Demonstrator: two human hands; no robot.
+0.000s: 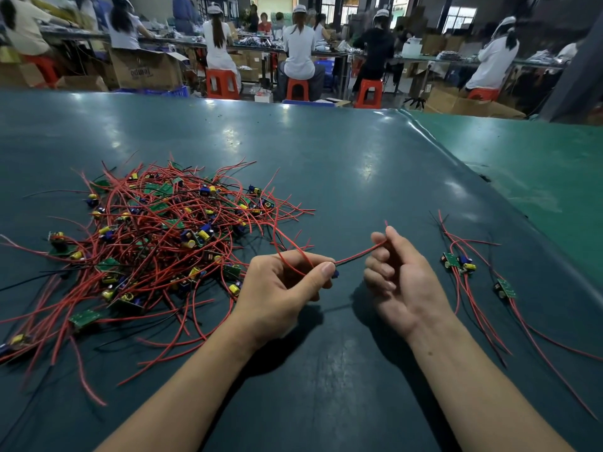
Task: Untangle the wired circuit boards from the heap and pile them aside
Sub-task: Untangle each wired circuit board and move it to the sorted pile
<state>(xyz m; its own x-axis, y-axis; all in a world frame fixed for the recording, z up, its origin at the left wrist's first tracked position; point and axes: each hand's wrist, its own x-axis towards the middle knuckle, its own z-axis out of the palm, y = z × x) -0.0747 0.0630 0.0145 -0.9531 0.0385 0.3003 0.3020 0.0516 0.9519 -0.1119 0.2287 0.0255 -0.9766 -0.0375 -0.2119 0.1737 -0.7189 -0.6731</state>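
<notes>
A tangled heap of small green circuit boards with red and black wires lies on the left of the dark green table mat. My left hand pinches one board, mostly hidden under thumb and fingers, with a blue part showing at the thumb tip. Its red and black wire pair runs right to my right hand, whose fingertips are closed on the wire ends. On the right lies a small pile of separated boards with their wires stretched toward me.
Another separated board lies right of that pile. A lighter green mat overlaps at the far right. Beyond the table's far edge, people sit on red stools at benches, among cardboard boxes.
</notes>
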